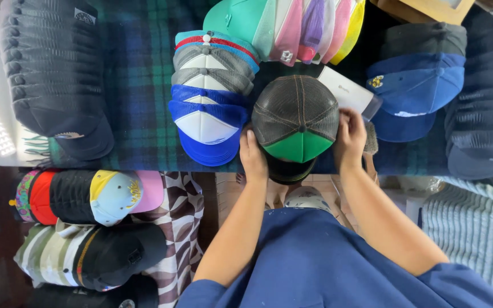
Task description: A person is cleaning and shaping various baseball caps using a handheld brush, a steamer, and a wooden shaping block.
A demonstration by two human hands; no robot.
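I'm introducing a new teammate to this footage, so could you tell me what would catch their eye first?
At centre, the left hand and right hand grip a black mesh cap with a green front panel over a plaid cloth. Just left lies a nested stack of blue and grey trucker caps, and above it a fan of pastel caps.

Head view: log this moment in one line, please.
left hand: grips cap's left side | right hand: grips right side | green-front mesh cap: on plaid cloth | blue cap stack: beside
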